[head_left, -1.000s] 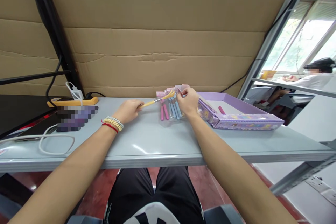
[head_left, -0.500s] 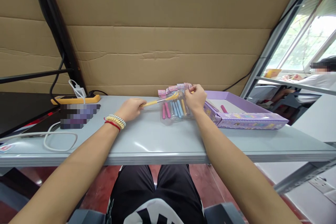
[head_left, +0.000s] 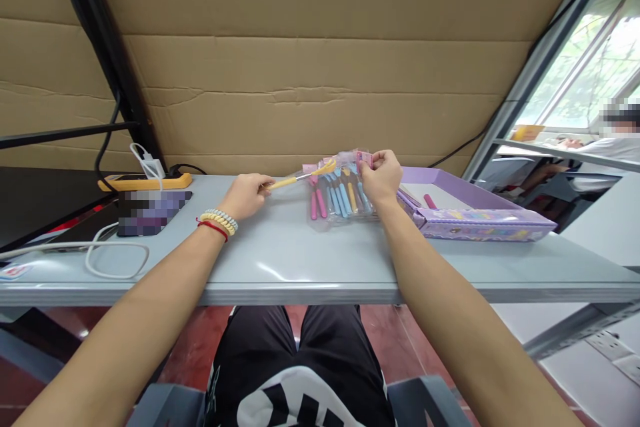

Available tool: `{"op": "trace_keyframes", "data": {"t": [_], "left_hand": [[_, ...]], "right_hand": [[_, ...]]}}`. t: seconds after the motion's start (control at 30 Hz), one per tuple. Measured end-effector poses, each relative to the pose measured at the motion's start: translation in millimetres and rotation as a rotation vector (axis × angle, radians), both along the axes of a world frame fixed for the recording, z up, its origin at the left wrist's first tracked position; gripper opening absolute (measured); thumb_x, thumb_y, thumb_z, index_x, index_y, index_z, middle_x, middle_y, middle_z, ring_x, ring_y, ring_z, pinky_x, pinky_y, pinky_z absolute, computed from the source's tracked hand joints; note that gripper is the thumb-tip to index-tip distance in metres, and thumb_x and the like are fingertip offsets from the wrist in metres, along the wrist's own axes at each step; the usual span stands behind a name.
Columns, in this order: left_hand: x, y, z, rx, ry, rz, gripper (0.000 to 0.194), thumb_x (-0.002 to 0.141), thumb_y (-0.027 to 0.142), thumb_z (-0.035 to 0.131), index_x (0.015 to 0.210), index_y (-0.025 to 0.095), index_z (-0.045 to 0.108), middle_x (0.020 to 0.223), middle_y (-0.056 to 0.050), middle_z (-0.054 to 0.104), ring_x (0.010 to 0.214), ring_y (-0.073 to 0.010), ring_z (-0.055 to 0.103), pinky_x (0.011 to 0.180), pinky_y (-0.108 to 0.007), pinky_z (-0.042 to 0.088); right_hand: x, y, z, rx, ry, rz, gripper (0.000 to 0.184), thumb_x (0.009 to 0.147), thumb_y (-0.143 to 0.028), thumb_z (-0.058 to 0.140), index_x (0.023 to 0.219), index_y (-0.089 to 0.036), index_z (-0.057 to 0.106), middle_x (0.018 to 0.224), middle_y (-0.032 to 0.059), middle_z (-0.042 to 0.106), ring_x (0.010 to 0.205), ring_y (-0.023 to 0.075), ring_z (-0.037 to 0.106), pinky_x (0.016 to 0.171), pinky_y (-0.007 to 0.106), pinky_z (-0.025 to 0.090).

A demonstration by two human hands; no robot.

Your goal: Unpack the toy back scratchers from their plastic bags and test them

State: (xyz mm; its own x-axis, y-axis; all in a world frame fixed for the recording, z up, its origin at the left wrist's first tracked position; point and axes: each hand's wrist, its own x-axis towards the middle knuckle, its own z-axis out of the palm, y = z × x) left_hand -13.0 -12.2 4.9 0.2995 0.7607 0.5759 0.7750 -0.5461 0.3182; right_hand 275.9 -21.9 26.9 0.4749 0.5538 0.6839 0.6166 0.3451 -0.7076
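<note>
Since the earlier frames the right hand [head_left: 383, 177] has edged a little rightward off the row of clear packets [head_left: 350, 210], and a lone blue handle [head_left: 364, 197] has come into sight just below its fingers, beside the packed yellow handle [head_left: 352, 197]; the view has also tipped slightly downward. The right fingers are closed in a pinch on the pink top [head_left: 365, 159] at the right end of the row.

The left hand [head_left: 245, 195] still has its fingers gripping the end of a yellow-handled tool [head_left: 284, 183]. From those fingers the tool runs rightward, slightly raised, to a metal neck and a yellow head that overlaps the packets from this view; whether it touches them I cannot tell. Between the two sets of fingers, nearer the right, the packets lie on the grey worktop [head_left: 295, 260], with pink handles [head_left: 321, 201] toward the left fingers and blue handles [head_left: 341, 201] next along.

Just right of the right fingers is a shallow purple box [head_left: 480, 227] with a pink item [head_left: 429, 201] inside. Well left of the left fingers are a yellow power strip [head_left: 174, 181] and a looped white cable [head_left: 115, 276].
</note>
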Motion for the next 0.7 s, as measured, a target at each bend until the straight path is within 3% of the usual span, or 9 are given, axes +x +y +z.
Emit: {"op": "trace_keyframes", "data": {"t": [0.2, 0.4, 0.5, 0.7], "left_hand": [[3, -5, 7.2, -0.163, -0.413, -0.024, 0.030, 0.067, 0.025, 0.067, 0.097, 0.018, 0.070, 0.092, -0.005, 0.073, 0.083, -0.0193, 0.065, 0.080, -0.033, 0.050], [0, -1, 10.3, -0.231, -0.861, -0.133, 0.038, 0.056, 0.025, 0.075, 0.092, 0.013, 0.066, 0.072, -0.002, 0.065, 0.065, -0.0143, 0.061, 0.071, -0.033, 0.052], [-1, 1, 12.2, -0.217, -1.051, -0.185, 0.039, 0.056, 0.023, 0.075, 0.092, 0.013, 0.063, 0.073, -0.001, 0.063, 0.065, -0.0127, 0.061, 0.073, -0.032, 0.053], [0, 2, 14.6, -0.241, -1.201, -0.207, 0.034, 0.055, 0.018, 0.074, 0.085, 0.012, 0.059, 0.074, -0.002, 0.064, 0.065, -0.0122, 0.063, 0.075, -0.034, 0.054]], "right_hand": [[6, 6, -1.9, 0.021, 0.079, 0.073, 0.021, 0.065, -0.024, 0.064, 0.082, -0.020, 0.051, 0.066, 0.0004, 0.063, 0.063, 0.0183, 0.060, 0.065, 0.031, 0.044], [10, 10, -3.5, -0.041, 0.114, 0.136, 0.019, 0.062, -0.027, 0.068, 0.072, -0.019, 0.054, 0.066, 0.0020, 0.065, 0.060, 0.0176, 0.059, 0.061, 0.032, 0.046], [11, 13, -5.5, -0.072, 0.138, 0.134, 0.021, 0.060, -0.027, 0.070, 0.067, -0.020, 0.051, 0.061, 0.0003, 0.062, 0.057, 0.0165, 0.057, 0.059, 0.031, 0.045], [14, 21, -11.4, -0.065, 0.092, 0.158, 0.016, 0.069, -0.031, 0.062, 0.068, -0.020, 0.050, 0.065, 0.0014, 0.063, 0.059, 0.0152, 0.055, 0.056, 0.029, 0.042]]}}
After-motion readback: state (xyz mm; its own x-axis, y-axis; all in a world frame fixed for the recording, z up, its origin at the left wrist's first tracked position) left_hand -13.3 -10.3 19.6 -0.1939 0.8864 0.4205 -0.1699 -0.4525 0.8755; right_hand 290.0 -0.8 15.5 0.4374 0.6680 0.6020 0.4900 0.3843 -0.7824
